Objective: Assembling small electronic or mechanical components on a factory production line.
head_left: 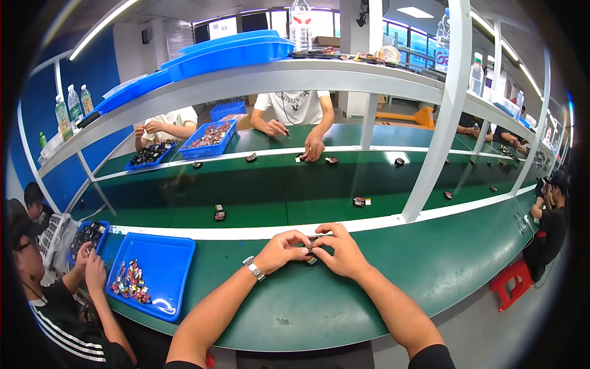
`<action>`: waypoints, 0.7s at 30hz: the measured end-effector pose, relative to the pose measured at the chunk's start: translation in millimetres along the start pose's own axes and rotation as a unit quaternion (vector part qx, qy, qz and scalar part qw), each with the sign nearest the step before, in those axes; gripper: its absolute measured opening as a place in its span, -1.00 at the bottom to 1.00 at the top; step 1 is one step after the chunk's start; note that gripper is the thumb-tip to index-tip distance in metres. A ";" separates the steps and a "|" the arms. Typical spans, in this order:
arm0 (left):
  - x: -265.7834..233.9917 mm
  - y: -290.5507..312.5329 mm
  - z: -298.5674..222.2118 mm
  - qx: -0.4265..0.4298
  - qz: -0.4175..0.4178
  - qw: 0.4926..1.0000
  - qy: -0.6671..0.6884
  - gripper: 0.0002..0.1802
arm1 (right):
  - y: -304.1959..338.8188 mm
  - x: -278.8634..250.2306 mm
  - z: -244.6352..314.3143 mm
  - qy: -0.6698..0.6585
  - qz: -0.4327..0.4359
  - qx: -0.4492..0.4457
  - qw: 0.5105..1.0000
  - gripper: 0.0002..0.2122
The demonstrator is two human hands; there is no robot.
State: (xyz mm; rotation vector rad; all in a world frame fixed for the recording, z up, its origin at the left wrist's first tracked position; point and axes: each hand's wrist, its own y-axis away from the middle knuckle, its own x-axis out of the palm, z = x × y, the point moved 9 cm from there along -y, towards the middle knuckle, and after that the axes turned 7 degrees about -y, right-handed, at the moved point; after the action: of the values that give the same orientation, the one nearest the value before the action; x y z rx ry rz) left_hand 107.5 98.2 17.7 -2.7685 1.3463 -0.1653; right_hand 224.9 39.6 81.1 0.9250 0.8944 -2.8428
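Note:
Over the green bench (295, 301), my left hand (279, 253) and my right hand (342, 251) meet fingertip to fingertip. Both are closed on a small black part (313, 242), pinched between thumbs and fingers, which cover most of it. Just below my fingertips shows a small yellow-and-white piece (312, 261); whether it is joined to the black part I cannot tell. To the left of my left arm lies a blue tray (169, 261) with a heap of small multicoloured pieces (130, 283) in its near left part.
Beyond a white rail, a green belt (264, 190) carries several small black parts, among them one (219, 213) at left and one (362, 202) at right. A white post (439, 117) and overhead shelf (258, 77) stand ahead. Co-workers sit left and opposite; a red stool (511, 283) stands right.

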 end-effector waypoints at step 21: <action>1.5 -0.8 7.7 -0.028 -0.028 0.998 0.053 -0.66 | 5.9 7.5 -0.3 0.015 -0.052 -0.009 0.999 -0.90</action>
State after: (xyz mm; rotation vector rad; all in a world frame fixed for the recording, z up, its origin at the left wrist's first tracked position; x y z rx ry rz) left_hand 110.0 97.6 10.3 -2.8844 1.3159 -0.2867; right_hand 220.0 35.9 73.7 0.9480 0.9985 -2.9079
